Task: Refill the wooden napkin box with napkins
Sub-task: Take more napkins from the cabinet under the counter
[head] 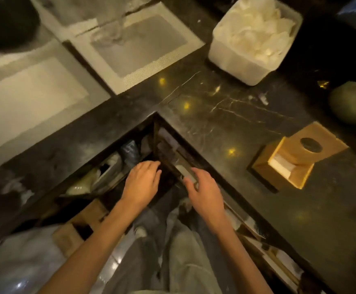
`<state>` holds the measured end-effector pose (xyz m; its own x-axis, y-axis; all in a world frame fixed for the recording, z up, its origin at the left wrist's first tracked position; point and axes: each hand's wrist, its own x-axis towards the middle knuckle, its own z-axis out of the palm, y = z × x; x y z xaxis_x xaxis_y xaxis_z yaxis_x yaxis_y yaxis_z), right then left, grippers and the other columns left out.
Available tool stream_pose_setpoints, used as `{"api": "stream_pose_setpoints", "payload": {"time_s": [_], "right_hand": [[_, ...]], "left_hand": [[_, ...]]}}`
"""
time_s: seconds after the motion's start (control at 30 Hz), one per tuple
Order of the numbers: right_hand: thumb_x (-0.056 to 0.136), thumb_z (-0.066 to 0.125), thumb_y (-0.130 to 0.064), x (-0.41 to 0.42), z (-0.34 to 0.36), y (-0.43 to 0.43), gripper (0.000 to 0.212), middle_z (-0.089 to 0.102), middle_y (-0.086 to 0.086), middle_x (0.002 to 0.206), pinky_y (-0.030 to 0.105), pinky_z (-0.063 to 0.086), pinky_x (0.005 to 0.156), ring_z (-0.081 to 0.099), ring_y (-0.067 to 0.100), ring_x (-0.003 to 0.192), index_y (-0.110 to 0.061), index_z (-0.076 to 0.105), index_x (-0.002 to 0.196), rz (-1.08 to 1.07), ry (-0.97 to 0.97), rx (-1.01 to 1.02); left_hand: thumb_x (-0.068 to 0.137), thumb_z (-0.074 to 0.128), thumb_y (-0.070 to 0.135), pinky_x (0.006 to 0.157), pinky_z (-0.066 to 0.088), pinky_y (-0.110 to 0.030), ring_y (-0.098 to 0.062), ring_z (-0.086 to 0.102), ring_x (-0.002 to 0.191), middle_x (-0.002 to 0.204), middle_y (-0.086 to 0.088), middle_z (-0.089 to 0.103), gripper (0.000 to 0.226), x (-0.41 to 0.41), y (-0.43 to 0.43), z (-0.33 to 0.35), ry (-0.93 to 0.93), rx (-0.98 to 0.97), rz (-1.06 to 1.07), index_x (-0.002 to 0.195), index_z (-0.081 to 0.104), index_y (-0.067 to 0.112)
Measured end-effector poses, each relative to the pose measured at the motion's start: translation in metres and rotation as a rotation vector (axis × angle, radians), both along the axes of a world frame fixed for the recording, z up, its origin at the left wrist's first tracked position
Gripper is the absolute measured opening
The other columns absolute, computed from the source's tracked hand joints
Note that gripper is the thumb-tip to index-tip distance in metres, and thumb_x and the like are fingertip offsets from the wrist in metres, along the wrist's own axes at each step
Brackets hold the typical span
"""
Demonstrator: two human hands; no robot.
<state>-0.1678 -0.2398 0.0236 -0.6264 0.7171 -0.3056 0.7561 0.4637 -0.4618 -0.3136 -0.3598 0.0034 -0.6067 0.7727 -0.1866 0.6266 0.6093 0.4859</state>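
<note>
The square light-wood napkin box point(298, 157) sits lower right on the dark marble counter point(225, 115), probably stiff and light, easiest held by its sides. White napkins in the frosted plastic tub point(255, 39), upper right, look soft and floppy. The left hand point(143, 180) and right hand point(204, 188) hover spread and empty. The shelves below are too blurry to read.

The scene is dim, with warm yellowish light. Small yellow glare spots shine on the dark polished desk point(225, 115). The far left is blurred. Straight lines bend near the edges, and under the desk is deep shadow.
</note>
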Motion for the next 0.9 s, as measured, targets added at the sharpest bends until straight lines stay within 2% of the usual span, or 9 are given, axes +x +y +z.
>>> {"api": "stream_pose_setpoints", "payload": {"time_s": [0.1, 0.3, 0.43, 0.53, 0.67, 0.73, 0.8, 0.87, 0.9], "right_hand": [[0.097, 0.05, -0.048, -0.025, -0.046, -0.016, 0.046, 0.065, 0.001, 0.129, 0.034, 0.046, 0.098, 0.059, 0.018, 0.119, -0.02, 0.058, 0.132, 0.042, -0.067, -0.107], [0.096, 0.052, -0.05, -0.053, -0.148, -0.014, 0.053, 0.058, 0.006, 0.135, 0.038, 0.043, 0.105, 0.053, 0.024, 0.125, -0.02, 0.052, 0.139, 0.027, -0.086, -0.077], [0.094, 0.056, -0.051, -0.066, -0.205, 0.0, 0.05, 0.06, -0.006, 0.127, 0.029, 0.045, 0.094, 0.057, 0.011, 0.115, -0.023, 0.056, 0.135, -0.105, 0.014, -0.145], [0.093, 0.057, -0.05, -0.075, -0.235, 0.006, 0.043, 0.065, -0.007, 0.122, 0.032, 0.05, 0.092, 0.059, 0.008, 0.107, -0.027, 0.059, 0.129, -0.177, 0.062, -0.132], [0.094, 0.052, -0.052, -0.089, -0.261, 0.02, 0.038, 0.062, -0.008, 0.125, 0.04, 0.052, 0.096, 0.058, 0.01, 0.113, -0.034, 0.057, 0.127, -0.19, 0.113, -0.029], [0.095, 0.053, -0.048, -0.099, -0.265, 0.031, 0.034, 0.059, -0.006, 0.124, 0.042, 0.051, 0.095, 0.055, 0.014, 0.116, -0.031, 0.058, 0.125, -0.145, 0.178, 0.061], [0.096, 0.055, -0.043, -0.116, -0.26, 0.044, 0.035, 0.058, -0.003, 0.123, 0.038, 0.048, 0.096, 0.052, 0.016, 0.117, -0.026, 0.059, 0.126, -0.1, 0.248, 0.171], [0.098, 0.05, -0.046, -0.14, -0.251, 0.061, 0.041, 0.057, 0.002, 0.13, 0.035, 0.043, 0.097, 0.049, 0.021, 0.124, -0.025, 0.054, 0.133, -0.163, 0.209, 0.174], [0.099, 0.046, -0.048, -0.152, -0.246, 0.071, 0.044, 0.057, 0.005, 0.132, 0.036, 0.04, 0.096, 0.049, 0.024, 0.127, -0.023, 0.053, 0.135, -0.226, 0.15, 0.148]], "left_hand": [[0.101, 0.048, 0.03, 0.093, 0.051, -0.041, -0.027, 0.061, 0.114, 0.127, -0.007, 0.064, 0.037, -0.013, -0.016, -0.04, -0.047, -0.065, 0.054, 0.132, 0.059, 0.014], [0.101, 0.046, 0.034, 0.09, 0.051, -0.041, -0.027, 0.062, 0.113, 0.127, -0.006, 0.064, 0.037, -0.037, -0.02, -0.13, -0.063, -0.123, 0.123, 0.132, 0.058, 0.017], [0.102, 0.042, 0.039, 0.097, 0.048, -0.039, -0.022, 0.056, 0.121, 0.133, 0.001, 0.06, 0.039, -0.047, -0.012, -0.185, -0.135, -0.104, 0.217, 0.135, 0.054, 0.023], [0.102, 0.04, 0.043, 0.096, 0.048, -0.04, -0.021, 0.056, 0.12, 0.132, 0.004, 0.06, 0.038, -0.052, 0.0, -0.221, -0.172, -0.089, 0.283, 0.134, 0.054, 0.028], [0.1, 0.043, 0.043, 0.089, 0.049, -0.039, -0.023, 0.061, 0.113, 0.123, 0.002, 0.065, 0.033, -0.061, 0.028, -0.25, -0.155, -0.04, 0.355, 0.124, 0.06, 0.027], [0.1, 0.043, 0.043, 0.084, 0.049, -0.04, -0.027, 0.063, 0.109, 0.119, 0.001, 0.067, 0.03, -0.064, 0.045, -0.255, -0.166, -0.016, 0.386, 0.119, 0.061, 0.028], [0.101, 0.041, 0.043, 0.08, 0.047, -0.04, -0.031, 0.063, 0.106, 0.115, -0.002, 0.068, 0.03, -0.069, 0.065, -0.258, -0.188, 0.022, 0.415, 0.115, 0.061, 0.026], [0.102, 0.04, 0.04, 0.079, 0.044, -0.04, -0.035, 0.061, 0.109, 0.116, -0.011, 0.067, 0.031, -0.076, 0.088, -0.259, -0.295, 0.055, 0.46, 0.117, 0.058, 0.02], [0.102, 0.04, 0.039, 0.083, 0.043, -0.039, -0.037, 0.058, 0.114, 0.12, -0.015, 0.064, 0.034, -0.079, 0.098, -0.257, -0.408, 0.069, 0.492, 0.122, 0.056, 0.015]]}}
